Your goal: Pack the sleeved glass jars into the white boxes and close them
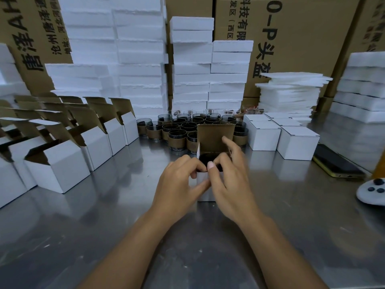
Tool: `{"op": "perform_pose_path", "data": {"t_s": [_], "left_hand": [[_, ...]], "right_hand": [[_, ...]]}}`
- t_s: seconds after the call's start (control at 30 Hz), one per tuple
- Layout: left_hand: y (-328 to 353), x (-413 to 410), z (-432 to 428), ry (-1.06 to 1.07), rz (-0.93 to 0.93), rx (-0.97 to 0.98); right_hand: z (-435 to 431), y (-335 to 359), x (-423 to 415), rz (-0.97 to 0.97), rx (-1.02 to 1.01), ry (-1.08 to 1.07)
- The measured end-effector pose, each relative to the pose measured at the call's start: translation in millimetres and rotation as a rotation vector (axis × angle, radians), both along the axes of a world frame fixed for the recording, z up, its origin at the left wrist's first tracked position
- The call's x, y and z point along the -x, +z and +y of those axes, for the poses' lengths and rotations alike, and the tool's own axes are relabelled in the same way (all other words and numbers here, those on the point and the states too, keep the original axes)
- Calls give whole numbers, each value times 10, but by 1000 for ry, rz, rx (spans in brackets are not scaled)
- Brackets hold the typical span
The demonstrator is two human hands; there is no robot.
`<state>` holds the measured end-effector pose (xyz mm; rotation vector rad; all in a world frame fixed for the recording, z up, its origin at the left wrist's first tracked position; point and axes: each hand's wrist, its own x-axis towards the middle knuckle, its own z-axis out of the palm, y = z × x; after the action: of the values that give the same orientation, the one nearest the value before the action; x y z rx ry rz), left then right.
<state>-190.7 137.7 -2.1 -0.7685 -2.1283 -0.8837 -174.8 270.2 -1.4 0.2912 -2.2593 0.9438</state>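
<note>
The open white box (205, 184) sits at the centre of the steel table (291, 226), lid flap upright, something dark inside (probably a jar, too shadowed to be sure). The left hand (179, 184) pinches its near front wall; the right hand (227, 176) has thumb and forefinger on the rim, other fingers spread toward the lid. This box looks loaded but not yet shut. At two o'clock stand closed white boxes (281, 134), apparently finished. At twelve o'clock many sleeved glass jars (177, 134) wait, and at nine to ten o'clock a row of empty open boxes (68, 155) — most of the work remains.
</note>
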Motion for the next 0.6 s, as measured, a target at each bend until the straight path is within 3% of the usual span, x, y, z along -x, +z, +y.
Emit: {"op": "perform_pose_path", "data": {"t_s": [0.1,0.2,0.37,0.47,0.6], "left_hand": [[11,-9,2,-12,4,9],[23,-8,-13,-46,-3,-12],[62,-10,-10,-116,-158,-290],[78,14,25,-115,-339,-493],[56,70,26,-110,-620,-493]], "right_hand": [[-4,3,-4,6,-95,-48],[-22,20,-4,48,-54,-38],[-34,98,4,174,490,55],[18,113,69,6,784,55],[41,87,136,-279,861,88]]}}
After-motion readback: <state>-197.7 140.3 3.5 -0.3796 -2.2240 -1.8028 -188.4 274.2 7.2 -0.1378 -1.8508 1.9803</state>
